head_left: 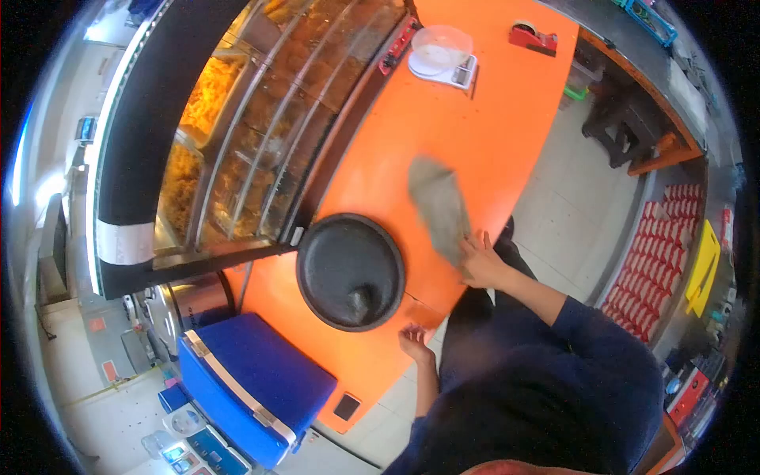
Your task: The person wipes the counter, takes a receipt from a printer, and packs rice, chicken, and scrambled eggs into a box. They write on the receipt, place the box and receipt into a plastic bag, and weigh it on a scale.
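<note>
A grey-green cloth [439, 204], blurred by motion, lies over or just above the orange table [372, 158]. My right hand [481, 261] grips its near end close to the table's right edge. Lower down, my left hand [413, 342] is at the table's near edge, fingers curled; whether it holds anything is too small to tell. Left of both hands sits a round black stone dish [340, 265] with a dark stone piece [360, 303] inside.
A glass food display case [269, 119] stands at the left. Beyond are a white scale [451, 73] with a clear bowl and a red tape dispenser [533, 38]. A blue cooler box [261, 372] and a phone [347, 407] are at the near left.
</note>
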Demonstrator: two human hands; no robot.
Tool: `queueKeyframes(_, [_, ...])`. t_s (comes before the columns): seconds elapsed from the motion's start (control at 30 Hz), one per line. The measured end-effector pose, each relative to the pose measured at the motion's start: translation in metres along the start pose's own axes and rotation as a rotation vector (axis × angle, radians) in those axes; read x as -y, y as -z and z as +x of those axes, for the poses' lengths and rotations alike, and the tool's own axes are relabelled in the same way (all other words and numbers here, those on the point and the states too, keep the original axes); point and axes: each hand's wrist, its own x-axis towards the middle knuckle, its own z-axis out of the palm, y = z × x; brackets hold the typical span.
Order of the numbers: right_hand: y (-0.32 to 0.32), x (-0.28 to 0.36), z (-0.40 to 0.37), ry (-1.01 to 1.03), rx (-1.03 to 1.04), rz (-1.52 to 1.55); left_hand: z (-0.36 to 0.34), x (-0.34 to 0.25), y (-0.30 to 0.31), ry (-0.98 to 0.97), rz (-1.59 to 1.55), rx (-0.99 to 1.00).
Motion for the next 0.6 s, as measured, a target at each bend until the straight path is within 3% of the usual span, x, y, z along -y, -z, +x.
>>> queueKeyframes(0.07, [-0.012, -0.001, 0.028, -0.038, -0.493, -0.030, 0.002, 0.008, -0.009, -0.014, -0.035, -0.028])
queueKeyframes(0.1, [-0.015, 0.025, 0.027, -0.055, -0.432, 0.012, -0.025, -0.007, 0.018, 0.043, 0.021, -0.088])
queueKeyframes(0.17, [0.014, 0.032, 0.074, -0.121, -0.816, 0.159, -0.016, -0.004, 0.005, 0.023, 0.063, -0.101])
queueKeyframes(0.2, [0.019, 0.023, 0.104, -0.111, -0.839, 0.154, -0.003, 0.002, -0.002, 0.029, 0.079, -0.100])
queueKeyframes(0.27, [0.003, 0.014, 0.159, 0.345, -0.664, -0.197, -0.002, 0.012, -0.005, 0.012, 0.091, -0.111])
queueKeyframes(0.37, [0.034, 0.018, 0.220, 0.478, -0.575, -0.219, 0.003, 0.017, -0.006, -0.012, 0.152, -0.080])
queueKeyframes(0.5, [0.057, 0.026, 0.311, 0.509, -0.617, -0.073, 0.006, 0.016, -0.031, 0.072, 0.150, -0.061])
queueKeyframes(0.57, [0.079, 0.028, 0.335, 0.197, -0.692, -0.110, 0.009, 0.014, -0.048, 0.082, 0.188, -0.088])
queueKeyframes(0.6, [0.084, 0.024, 0.344, 0.194, -0.674, -0.099, 0.009, 0.013, -0.058, 0.088, 0.205, -0.101])
